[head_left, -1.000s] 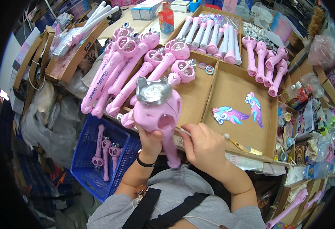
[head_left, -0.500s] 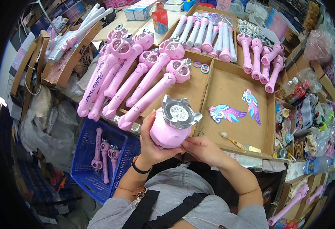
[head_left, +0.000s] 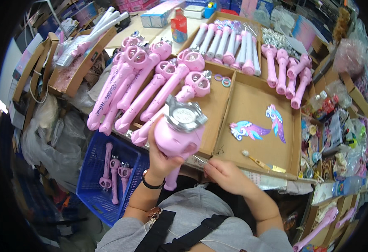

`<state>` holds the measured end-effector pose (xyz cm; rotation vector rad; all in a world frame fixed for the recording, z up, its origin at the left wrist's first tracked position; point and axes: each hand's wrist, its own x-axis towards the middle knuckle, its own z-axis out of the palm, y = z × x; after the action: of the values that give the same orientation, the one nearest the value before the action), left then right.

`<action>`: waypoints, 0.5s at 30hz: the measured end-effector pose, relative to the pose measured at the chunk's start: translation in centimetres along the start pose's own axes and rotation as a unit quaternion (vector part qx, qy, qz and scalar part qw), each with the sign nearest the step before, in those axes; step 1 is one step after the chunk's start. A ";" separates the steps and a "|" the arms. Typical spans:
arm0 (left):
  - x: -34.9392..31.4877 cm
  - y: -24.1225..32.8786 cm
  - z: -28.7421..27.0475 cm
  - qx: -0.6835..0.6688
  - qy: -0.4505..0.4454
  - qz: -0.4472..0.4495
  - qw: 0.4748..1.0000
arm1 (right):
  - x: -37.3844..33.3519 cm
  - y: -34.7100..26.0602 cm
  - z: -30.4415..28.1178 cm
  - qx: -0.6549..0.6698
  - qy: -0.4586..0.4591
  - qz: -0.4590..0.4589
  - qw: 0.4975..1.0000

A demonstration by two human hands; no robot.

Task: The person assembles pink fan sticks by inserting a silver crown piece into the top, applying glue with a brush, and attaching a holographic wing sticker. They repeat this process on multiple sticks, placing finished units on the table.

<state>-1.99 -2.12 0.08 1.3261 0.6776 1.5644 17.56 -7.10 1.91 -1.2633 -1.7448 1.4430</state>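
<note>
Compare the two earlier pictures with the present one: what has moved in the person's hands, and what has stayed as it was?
The pink toy wand was turned in the left hand until its silver-rimmed top faces the camera. The right hand, which was working at the toy, has drawn back and now sits beside it. The row of pink wands, the wing stickers and the blue crate stayed put.

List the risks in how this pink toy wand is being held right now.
The left hand alone holds the bulky pink wand head above the blue crate; if it slips, it may drop in. The right hand rests apart on the cardboard tray's edge, near the small brush, and could knock it.
</note>
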 end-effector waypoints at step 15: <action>0.6 -2.8 4.7 -0.149 -0.178 -0.203 0.951 | 1.9 8.0 8.2 -0.027 0.370 -0.292 0.882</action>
<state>3.31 -1.17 -0.86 1.1161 0.4306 1.0137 12.34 -9.10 -8.29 -0.9865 -1.4301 0.4647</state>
